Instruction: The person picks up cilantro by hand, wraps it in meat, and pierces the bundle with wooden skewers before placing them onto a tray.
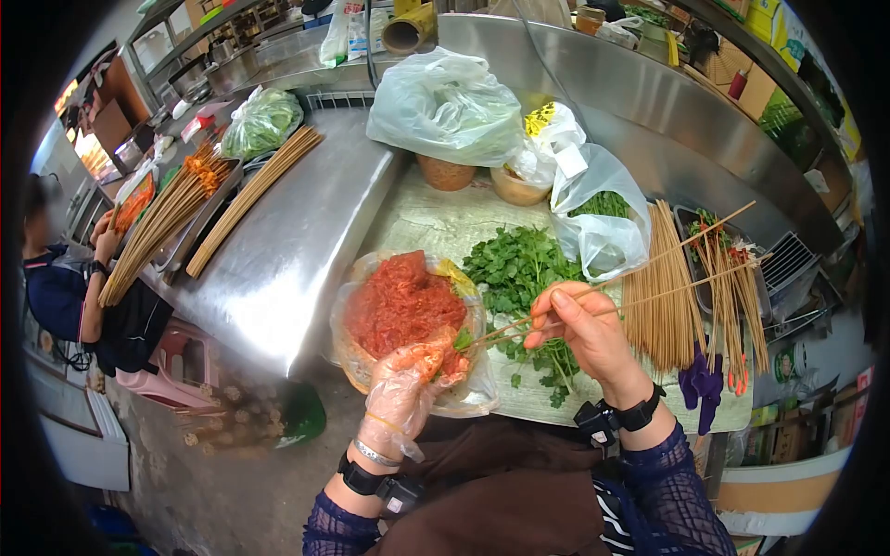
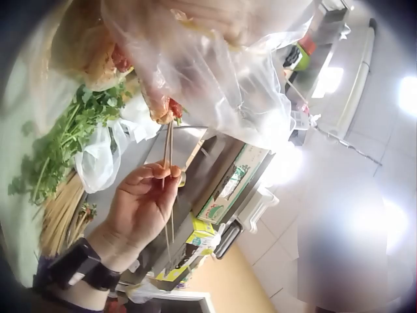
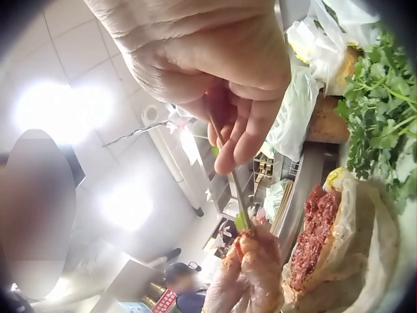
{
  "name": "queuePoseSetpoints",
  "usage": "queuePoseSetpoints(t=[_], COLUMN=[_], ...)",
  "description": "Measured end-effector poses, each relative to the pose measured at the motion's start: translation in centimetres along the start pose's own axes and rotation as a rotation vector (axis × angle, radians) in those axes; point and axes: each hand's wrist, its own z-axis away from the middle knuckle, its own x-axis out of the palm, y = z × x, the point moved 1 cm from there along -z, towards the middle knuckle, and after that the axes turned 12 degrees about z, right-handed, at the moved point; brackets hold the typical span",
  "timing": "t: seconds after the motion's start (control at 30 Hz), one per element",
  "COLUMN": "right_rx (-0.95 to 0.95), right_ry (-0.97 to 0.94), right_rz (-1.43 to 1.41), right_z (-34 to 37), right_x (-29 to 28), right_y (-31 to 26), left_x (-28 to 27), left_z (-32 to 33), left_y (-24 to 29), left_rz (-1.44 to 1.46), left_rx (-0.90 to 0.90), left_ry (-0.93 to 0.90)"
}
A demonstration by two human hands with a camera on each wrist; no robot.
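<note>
My left hand [image 1: 403, 389], in a clear plastic glove smeared with red, pinches a bit of red meat [image 2: 174, 108] around the tips of two thin bamboo skewers [image 1: 681, 243]. A green leaf [image 1: 463, 339] shows at its fingertips. My bare right hand [image 1: 593, 338] pinches the same skewers between thumb and fingers; their long ends stick out to the upper right. Below the left hand, a plastic-lined bowl [image 1: 341, 338] holds raw, marinated red meat [image 1: 399, 301]. A pile of cilantro [image 1: 514, 269] lies between the bowl and the right hand.
Loose bamboo skewers [image 1: 654, 324] lie on the right, by a tray [image 1: 695, 222] of filled skewers and purple gloves [image 1: 702, 385]. Plastic bags [image 1: 445, 102] stand behind. Across the steel counter [image 1: 306, 204], another person [image 1: 60, 287] handles skewers.
</note>
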Motion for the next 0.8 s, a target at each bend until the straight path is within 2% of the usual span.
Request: queuePoseSetpoints(t=[0.1, 0.23, 0.33, 0.43, 0.47, 0.7, 0.8], right_rx=[-0.036, -0.066, -0.145, -0.243, -0.308, -0.366, -0.423], right_ry=[-0.08, -0.053, 0.074, 0.065, 0.062, 0.109, 0.139], right_rz=[-0.013, -0.031, -0.137, -0.03, 0.085, 0.134, 0.255], right_z=[-0.4, -0.2, 1.1, 2.6, 3.1, 3.5, 4.0], right_x=[-0.5, -0.7, -0.5, 1.6, 2.3, 3.7, 4.3], right_y=[0.3, 0.0, -0.1, -0.1, 0.3, 0.9, 0.9], left_x=[-0.3, -1.4, -0.2, 0.3, 0.4, 0.1, 0.1], left_z=[-0.1, -0.5, -0.4, -0.6, -0.7, -0.9, -0.9], left_y=[0.0, 0.1, 0.5, 0.4, 0.3, -0.7, -0.8], left_rz=[0.057, 0.079, 0.124, 0.154, 0.161, 0.173, 0.152], left_rx=[-0.043, -0.097, 0.075, 0.165, 0.178, 0.22, 0.232], left_ry=[0.028, 0.013, 0.063, 0.076, 0.08, 0.095, 0.089])
